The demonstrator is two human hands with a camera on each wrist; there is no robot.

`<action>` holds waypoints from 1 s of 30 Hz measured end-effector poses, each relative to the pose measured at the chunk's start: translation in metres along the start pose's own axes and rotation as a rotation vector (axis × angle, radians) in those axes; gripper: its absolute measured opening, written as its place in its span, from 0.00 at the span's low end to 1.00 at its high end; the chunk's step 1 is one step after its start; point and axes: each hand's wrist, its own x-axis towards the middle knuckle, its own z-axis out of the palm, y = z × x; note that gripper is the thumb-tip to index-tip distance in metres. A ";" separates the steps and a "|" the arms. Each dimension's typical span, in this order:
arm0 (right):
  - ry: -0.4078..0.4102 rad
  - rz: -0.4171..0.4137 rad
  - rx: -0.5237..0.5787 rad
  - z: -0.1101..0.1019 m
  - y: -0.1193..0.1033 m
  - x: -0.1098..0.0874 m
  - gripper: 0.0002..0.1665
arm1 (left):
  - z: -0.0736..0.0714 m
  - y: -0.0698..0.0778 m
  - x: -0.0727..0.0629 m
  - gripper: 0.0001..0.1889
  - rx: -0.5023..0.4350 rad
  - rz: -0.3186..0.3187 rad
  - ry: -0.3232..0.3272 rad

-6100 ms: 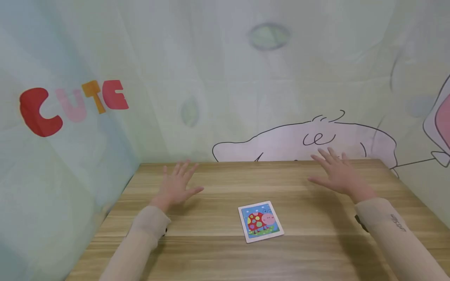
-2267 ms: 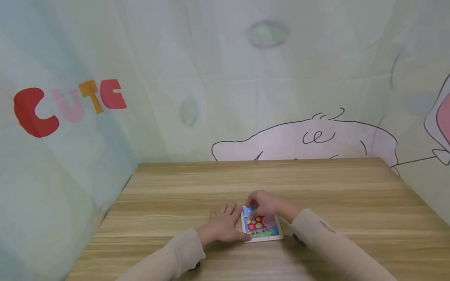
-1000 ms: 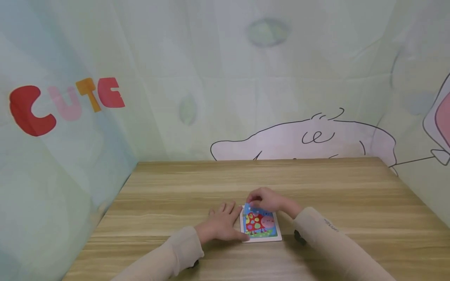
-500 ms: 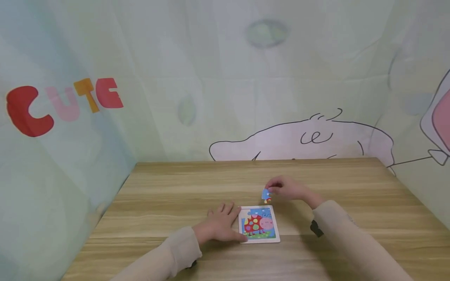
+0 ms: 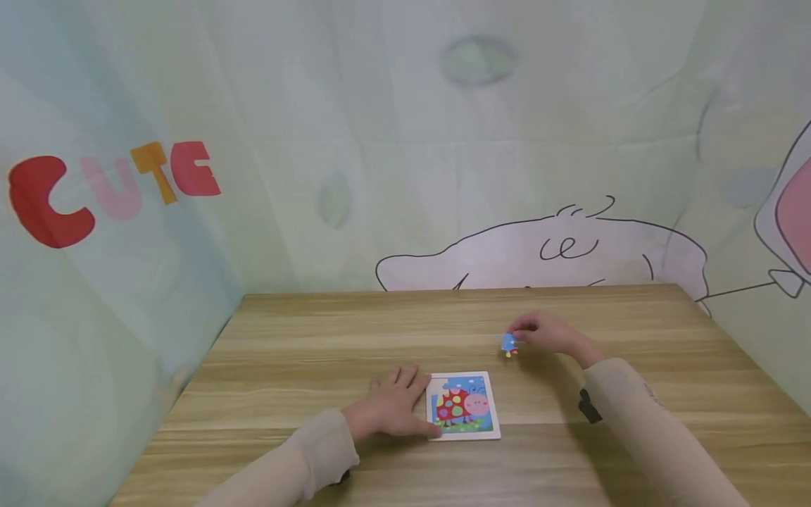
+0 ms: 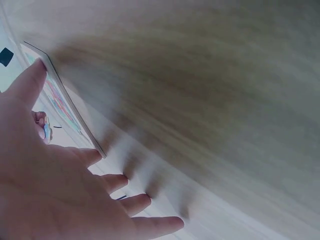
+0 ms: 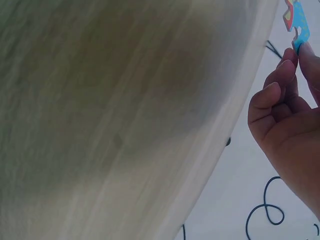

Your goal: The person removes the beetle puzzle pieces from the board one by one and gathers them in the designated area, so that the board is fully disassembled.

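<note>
A small jigsaw puzzle in a white-rimmed frame (image 5: 469, 436) lies on the table, picturing a spotted red ladybug with a pink face. Its upper left corner shows a pale gap. My left hand (image 5: 394, 407) lies beside it with fingers spread, thumb (image 6: 35, 75) on the lower left rim and index fingertip at the upper left corner. Beyond the frame's upper right, my right hand (image 5: 550, 332) pinches a blue puzzle piece (image 5: 510, 343) with red and yellow bits, between thumb and index finger. In the right wrist view the piece (image 7: 300, 21) points up from the fingertips.
The wood-grain table (image 5: 317, 331) reaches back to a printed cloth backdrop (image 5: 355, 105) with "CUTE" lettering (image 5: 152, 169) on the left. The table's far edge runs along the drawn pink animal (image 5: 507, 257).
From both hands held apart over the table, the left came to the frame and stayed. My right hand took the corner piece out and carried it back and to the right.
</note>
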 end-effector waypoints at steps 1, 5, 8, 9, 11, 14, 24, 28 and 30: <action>-0.002 0.000 0.001 -0.001 0.001 0.000 0.10 | 0.000 0.000 0.000 0.50 0.000 0.002 0.003; 0.008 0.035 0.000 -0.002 0.004 0.001 0.10 | -0.002 0.000 -0.001 0.50 -0.011 0.003 0.003; 0.013 0.069 -0.017 -0.002 0.006 0.002 0.10 | -0.003 0.001 -0.002 0.50 -0.008 0.002 0.000; 0.015 0.081 -0.021 -0.001 0.006 0.002 0.10 | -0.003 0.002 -0.002 0.50 -0.007 0.001 0.001; 0.016 0.090 -0.030 0.000 0.007 0.002 0.10 | -0.003 0.002 -0.002 0.50 0.001 0.000 0.002; 0.021 0.099 -0.043 0.001 0.008 0.002 0.10 | -0.002 0.002 -0.002 0.50 0.008 0.000 0.006; 0.031 0.114 -0.051 0.005 0.012 0.005 0.10 | -0.004 0.003 -0.003 0.49 0.016 0.003 0.005; 0.031 0.116 -0.047 0.007 0.012 0.004 0.10 | -0.005 0.004 -0.004 0.50 0.018 0.003 0.003; 0.032 0.113 -0.051 0.007 0.012 0.004 0.10 | -0.004 0.004 -0.004 0.50 0.018 0.002 0.001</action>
